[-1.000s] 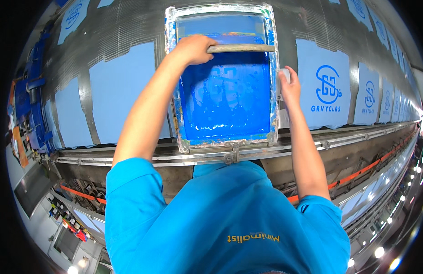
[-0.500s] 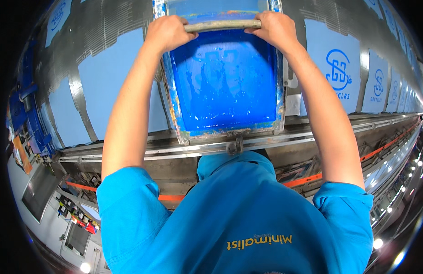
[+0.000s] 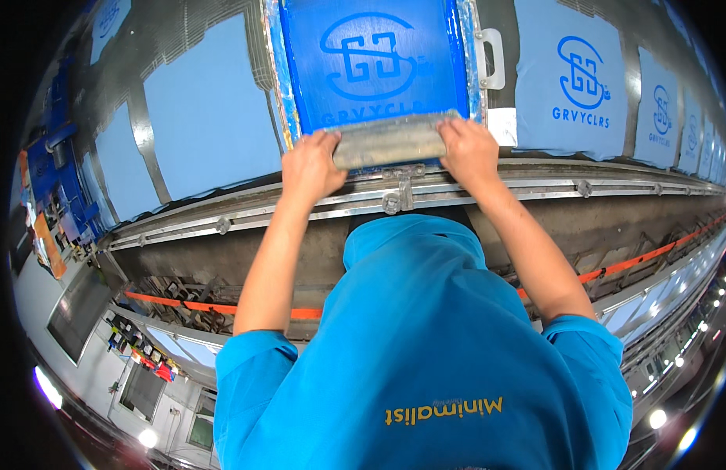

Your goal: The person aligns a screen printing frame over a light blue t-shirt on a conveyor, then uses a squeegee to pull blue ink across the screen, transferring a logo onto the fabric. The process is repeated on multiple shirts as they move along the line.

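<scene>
A wide squeegee with a worn grey-brown handle lies across the near end of a screen-printing frame. My left hand is closed round its left end, and my right hand grips the right end. Beyond the squeegee, the blue-inked mesh shows a darker round emblem with lettering below it. The lower part of that lettering and the frame's near edge are hidden behind the squeegee and my hands. A white handle sticks out from the frame's right side.
Light-blue fabric panels lie along the dark printing table: a plain panel on the left, and a panel with a blue emblem on the right, with several more beyond. A metal rail with clamps runs along the near edge, above an orange strip.
Both hands have pulled the squeegee from the frame's far part to its near end, tilting it. The wet ink pool no longer covers the mesh, and the emblem now shows clearly.
</scene>
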A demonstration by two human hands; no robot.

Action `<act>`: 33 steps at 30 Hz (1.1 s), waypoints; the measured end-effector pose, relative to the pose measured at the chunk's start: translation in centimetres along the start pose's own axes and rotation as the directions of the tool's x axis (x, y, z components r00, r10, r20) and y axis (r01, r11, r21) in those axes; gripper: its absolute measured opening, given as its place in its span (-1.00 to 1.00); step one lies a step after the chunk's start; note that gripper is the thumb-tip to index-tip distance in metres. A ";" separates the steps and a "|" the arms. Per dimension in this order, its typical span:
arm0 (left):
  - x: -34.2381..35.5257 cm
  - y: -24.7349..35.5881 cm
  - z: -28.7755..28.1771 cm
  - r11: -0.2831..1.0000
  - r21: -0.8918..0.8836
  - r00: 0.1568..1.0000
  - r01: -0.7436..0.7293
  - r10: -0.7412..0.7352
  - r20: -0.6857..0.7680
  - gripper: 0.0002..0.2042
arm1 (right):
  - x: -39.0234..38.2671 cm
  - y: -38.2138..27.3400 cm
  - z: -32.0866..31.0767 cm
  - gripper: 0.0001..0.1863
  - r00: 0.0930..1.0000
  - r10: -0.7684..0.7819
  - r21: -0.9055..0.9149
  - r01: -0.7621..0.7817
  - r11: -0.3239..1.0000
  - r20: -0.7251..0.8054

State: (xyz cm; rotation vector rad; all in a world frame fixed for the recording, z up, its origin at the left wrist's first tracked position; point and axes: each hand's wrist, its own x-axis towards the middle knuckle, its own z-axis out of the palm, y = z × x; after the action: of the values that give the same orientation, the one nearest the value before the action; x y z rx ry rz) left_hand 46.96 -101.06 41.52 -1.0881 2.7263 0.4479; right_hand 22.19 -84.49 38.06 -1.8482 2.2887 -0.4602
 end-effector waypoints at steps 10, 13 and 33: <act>11.9 -3.9 -6.5 0.999 -0.020 0.981 -0.034 0.038 0.191 -0.60 | 12.1 4.4 -2.9 -0.69 0.984 -0.128 0.062 0.137 0.989 -0.123; 18.9 -5.6 -9.5 0.998 0.009 0.989 -0.063 0.061 0.135 -0.58 | 19.7 5.7 -4.1 -0.60 0.999 -0.036 -0.033 0.036 0.999 -0.004; 16.1 -5.5 -5.5 1.000 -0.001 0.998 0.021 -0.021 0.053 -0.55 | 16.6 5.0 0.1 -0.70 0.995 0.009 -0.061 -0.016 0.998 -0.101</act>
State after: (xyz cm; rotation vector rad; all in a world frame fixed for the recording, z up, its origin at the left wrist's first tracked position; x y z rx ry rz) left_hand 38.92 -117.02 41.20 -1.0885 2.6667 0.4690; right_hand 13.93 -99.72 37.37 -1.8786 2.4042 -0.4971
